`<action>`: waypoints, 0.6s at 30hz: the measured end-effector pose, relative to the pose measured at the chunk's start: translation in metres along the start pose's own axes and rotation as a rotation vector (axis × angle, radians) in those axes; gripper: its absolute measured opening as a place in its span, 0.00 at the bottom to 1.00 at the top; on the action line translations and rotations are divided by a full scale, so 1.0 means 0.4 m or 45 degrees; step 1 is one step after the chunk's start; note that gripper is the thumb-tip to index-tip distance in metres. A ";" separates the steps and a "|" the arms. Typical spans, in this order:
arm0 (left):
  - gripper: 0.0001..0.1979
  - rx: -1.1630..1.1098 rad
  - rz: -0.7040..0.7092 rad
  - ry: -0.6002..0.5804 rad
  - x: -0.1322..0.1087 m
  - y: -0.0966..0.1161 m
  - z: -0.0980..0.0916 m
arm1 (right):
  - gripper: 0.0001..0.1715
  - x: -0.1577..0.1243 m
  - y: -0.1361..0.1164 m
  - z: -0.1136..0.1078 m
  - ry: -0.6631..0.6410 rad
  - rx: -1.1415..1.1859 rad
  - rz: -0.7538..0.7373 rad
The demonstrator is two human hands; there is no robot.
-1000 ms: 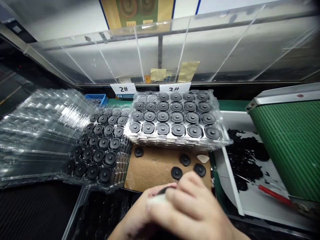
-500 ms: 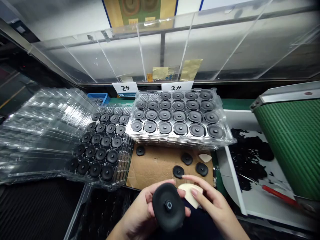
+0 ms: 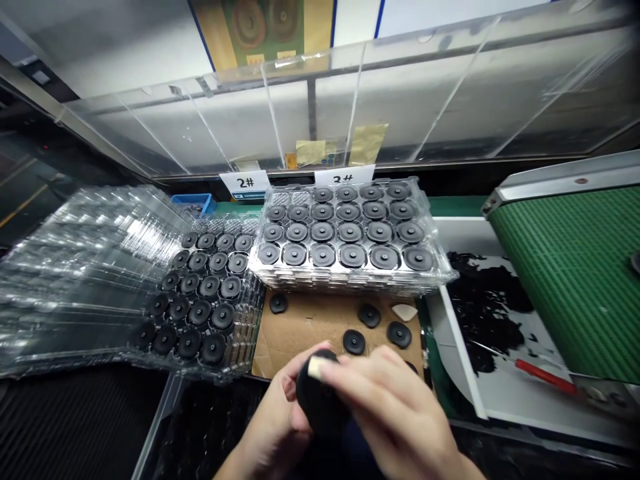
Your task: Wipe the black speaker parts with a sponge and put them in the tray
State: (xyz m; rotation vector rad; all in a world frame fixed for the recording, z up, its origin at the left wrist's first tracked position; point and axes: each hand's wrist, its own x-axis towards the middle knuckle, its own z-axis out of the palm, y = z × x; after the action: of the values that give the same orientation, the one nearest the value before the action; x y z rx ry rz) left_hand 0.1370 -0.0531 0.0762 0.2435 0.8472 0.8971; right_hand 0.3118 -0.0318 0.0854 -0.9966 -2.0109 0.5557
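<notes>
My left hand (image 3: 274, 419) is closed around a round black rubber disc (image 3: 316, 403), which is tilted on edge. Between the fingers of my right hand (image 3: 395, 407) is a cream sponge wedge (image 3: 316, 367), its visible tip against the upper face of the disc. The right hand is slightly blurred and covers most of the sponge and part of the disc. Just beyond the hands, several loose black discs (image 3: 354, 341) lie on a cardboard sheet (image 3: 300, 327), along with a second pale wedge (image 3: 405, 312).
Behind the cardboard stands a stack of clear trays (image 3: 350, 277) holding black discs. More filled trays (image 3: 253, 293) and a leaning tray stack (image 3: 75, 280) are at left. To the right are a white bin (image 3: 505, 407) with black scraps, a red-handled tool (image 3: 545, 377) and a green conveyor belt (image 3: 575, 280).
My right hand has moved left and brought the sponge onto the disc. The disc has turned from facing me to a steeper tilt. A dark disc now shows at the belt's right edge.
</notes>
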 end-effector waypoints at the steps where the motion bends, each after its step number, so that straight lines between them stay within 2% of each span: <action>1: 0.36 0.000 0.008 0.036 0.000 -0.001 -0.006 | 0.17 0.008 0.005 -0.001 -0.074 -0.047 0.028; 4: 0.38 -0.004 0.040 0.097 0.003 -0.003 -0.021 | 0.16 0.020 0.015 -0.006 -0.073 -0.162 0.215; 7: 0.40 0.021 0.087 0.101 0.009 -0.005 -0.022 | 0.23 0.021 0.014 0.006 0.028 -0.016 0.072; 9: 0.40 0.027 0.127 0.132 0.013 -0.002 -0.015 | 0.20 0.017 0.019 0.022 0.029 0.063 0.099; 12: 0.37 -0.017 0.198 0.185 0.011 0.008 -0.002 | 0.12 -0.006 0.047 0.040 0.010 0.094 0.466; 14: 0.36 -0.054 0.226 0.193 0.006 0.016 0.004 | 0.12 -0.034 0.067 0.045 -0.016 0.175 0.674; 18: 0.35 -0.068 0.221 0.210 0.001 0.025 0.013 | 0.12 -0.069 0.075 0.037 0.003 0.265 0.844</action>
State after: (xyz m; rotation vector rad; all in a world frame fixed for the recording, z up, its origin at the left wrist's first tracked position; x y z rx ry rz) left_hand 0.1350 -0.0459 0.0845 0.2006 0.9634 1.1117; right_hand 0.3233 -0.0368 0.0439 -1.5257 -1.5480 1.0849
